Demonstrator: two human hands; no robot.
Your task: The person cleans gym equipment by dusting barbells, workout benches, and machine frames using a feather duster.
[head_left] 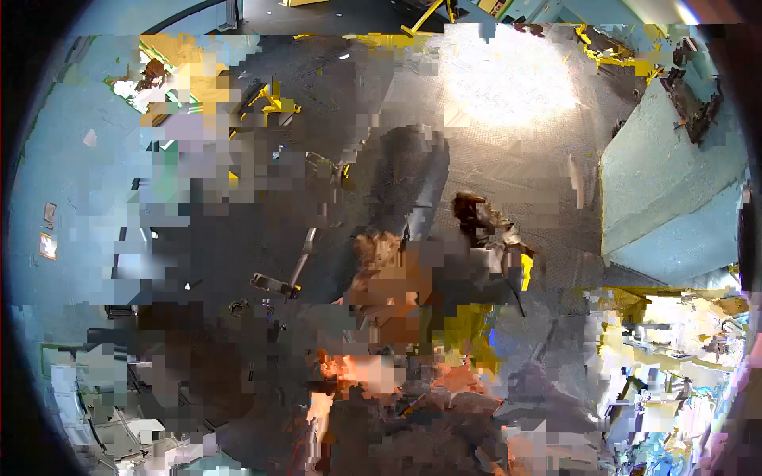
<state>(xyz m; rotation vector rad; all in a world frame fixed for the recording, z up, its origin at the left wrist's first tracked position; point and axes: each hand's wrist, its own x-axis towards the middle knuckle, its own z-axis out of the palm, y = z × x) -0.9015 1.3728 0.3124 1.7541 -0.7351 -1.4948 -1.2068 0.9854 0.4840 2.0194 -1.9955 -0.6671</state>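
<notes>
Blocky smearing breaks up most of the head view. In the middle, a blurred hand-like shape lies against the lower end of a long dark rounded object. To its right is a dark brown, broken-up shape. Below the middle, a bright orange patch overlaps more smeared brown areas. A thin metal bar with a flat dark end stands out to the left. I cannot tell which of my hands shows, or what is held; the fingers are smeared.
Dark textured floor stretches behind, with a strong bright glare on it. A pale blue-green panel rises at the right, and a light blue wall curves along the left. Yellow frame-like parts appear farther back. Jumbled bright clutter fills the lower right.
</notes>
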